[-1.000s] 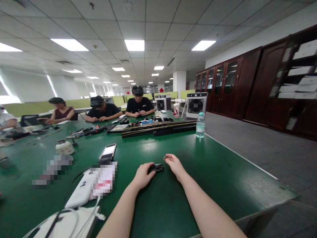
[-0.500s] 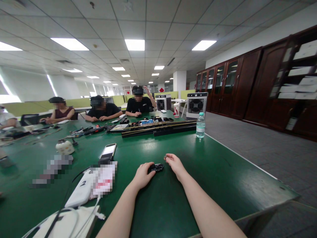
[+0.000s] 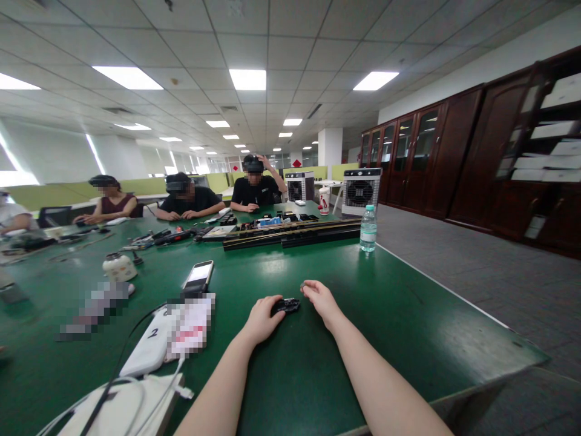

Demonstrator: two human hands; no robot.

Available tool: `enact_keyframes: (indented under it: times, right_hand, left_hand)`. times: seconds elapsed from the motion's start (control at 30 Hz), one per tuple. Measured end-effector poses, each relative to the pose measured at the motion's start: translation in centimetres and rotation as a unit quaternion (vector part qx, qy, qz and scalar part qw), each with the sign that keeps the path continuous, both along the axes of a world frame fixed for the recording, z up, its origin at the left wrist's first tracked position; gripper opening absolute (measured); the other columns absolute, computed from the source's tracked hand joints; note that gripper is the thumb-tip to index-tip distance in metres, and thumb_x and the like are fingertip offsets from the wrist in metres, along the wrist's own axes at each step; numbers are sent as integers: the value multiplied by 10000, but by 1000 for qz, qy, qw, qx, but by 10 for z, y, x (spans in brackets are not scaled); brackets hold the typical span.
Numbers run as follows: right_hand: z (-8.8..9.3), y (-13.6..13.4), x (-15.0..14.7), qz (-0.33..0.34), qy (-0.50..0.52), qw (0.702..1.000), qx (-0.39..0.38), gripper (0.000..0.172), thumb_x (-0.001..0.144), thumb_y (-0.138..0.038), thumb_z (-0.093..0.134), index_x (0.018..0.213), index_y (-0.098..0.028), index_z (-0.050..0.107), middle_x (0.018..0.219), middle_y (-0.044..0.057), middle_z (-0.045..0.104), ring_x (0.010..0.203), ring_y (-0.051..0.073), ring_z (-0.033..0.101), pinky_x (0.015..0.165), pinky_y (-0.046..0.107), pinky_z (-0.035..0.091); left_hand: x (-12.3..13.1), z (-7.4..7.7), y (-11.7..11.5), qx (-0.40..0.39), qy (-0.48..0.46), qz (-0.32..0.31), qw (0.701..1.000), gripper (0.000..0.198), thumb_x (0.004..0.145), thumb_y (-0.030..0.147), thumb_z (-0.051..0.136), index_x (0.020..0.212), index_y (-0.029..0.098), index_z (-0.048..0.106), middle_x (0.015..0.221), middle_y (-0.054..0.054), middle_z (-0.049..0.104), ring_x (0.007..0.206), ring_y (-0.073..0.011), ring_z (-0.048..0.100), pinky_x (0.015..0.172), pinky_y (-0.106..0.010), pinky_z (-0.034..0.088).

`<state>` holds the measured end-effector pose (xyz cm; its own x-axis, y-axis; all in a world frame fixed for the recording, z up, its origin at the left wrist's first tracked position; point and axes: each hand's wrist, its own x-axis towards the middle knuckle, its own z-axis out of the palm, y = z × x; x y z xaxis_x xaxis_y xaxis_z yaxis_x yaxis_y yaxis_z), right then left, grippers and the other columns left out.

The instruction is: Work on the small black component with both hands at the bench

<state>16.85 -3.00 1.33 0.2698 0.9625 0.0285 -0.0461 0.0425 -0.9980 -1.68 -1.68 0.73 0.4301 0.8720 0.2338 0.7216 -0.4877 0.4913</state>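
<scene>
Honestly, barely anything changes at my end of the table (image 3: 408,327) over the last second. The left hand (image 3: 262,319) is curled around the near end of a small black part (image 3: 291,306), thumb on one side and fingers on the other, keeping it down on the tabletop in the same spot. The right hand (image 3: 321,300) is just right of it, not touching it, thumb and fingertips pinched on what looks like a tiny greyish bit (image 3: 302,286), too small to identify.

The real change is beyond the hands: the co-worker (image 3: 254,192) straight ahead now has a hand up at their headset (image 3: 253,164), where both were down at the table before. So I'd call the work in hand paused: part and bit are still apart. The bottle (image 3: 368,229), ahead and right of the right hand, hasn't budged.
</scene>
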Motion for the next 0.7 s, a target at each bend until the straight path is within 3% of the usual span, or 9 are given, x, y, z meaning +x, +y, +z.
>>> enact_keyframes:
  times: [0.7]
  right_hand:
    - [-10,5,1,2,14,999,51,291,648,-293,667,904,-163,614,975,94,687,957,203,631,917,358,447]
  left_hand:
    - [1,3,-2,-1,-5,1,1000,404,770,240,558,1169,182,560,1171,-72,609,1094,-239,520,971,-356,384]
